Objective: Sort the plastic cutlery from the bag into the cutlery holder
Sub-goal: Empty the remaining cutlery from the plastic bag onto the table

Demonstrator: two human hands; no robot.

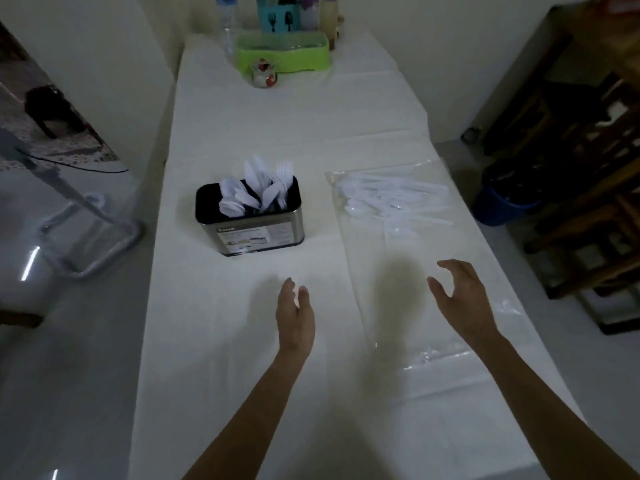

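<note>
Status: both grips are empty. My left grip (295, 317) hovers above the surface (277, 133) toward its near edge, fingers straight and together, holding nothing. My right grip (460, 299) hovers over the near part of the bag (429, 344), fingers spread and loosely curved with the thumb apart, also holding nothing. I cannot tell whether it touches the film.

Location of parts:
- **Holder:** The cutlery holder (249, 223) stands upright toward the left edge, about midway along the surface. Its open top faces up so that pieces can drop in handle first.
- **Sorted pieces:** White spoons, knives and forks (258, 190) stand in the holder heads up. As far as the dim picture shows, they are grouped by kind.
- **Bag:** It lies flat along the right edge, beside the holder but apart from it.
- **Unsorted pieces:** The loose cutlery (391, 202) is bunched at the bag's far end, lying flat inside the clear film.

Assessment: sorting is partly done. The right grip is on the bag's side, placed for reaching in. The left is free to steady the film. Which end of the bag is open cannot be told.
</note>
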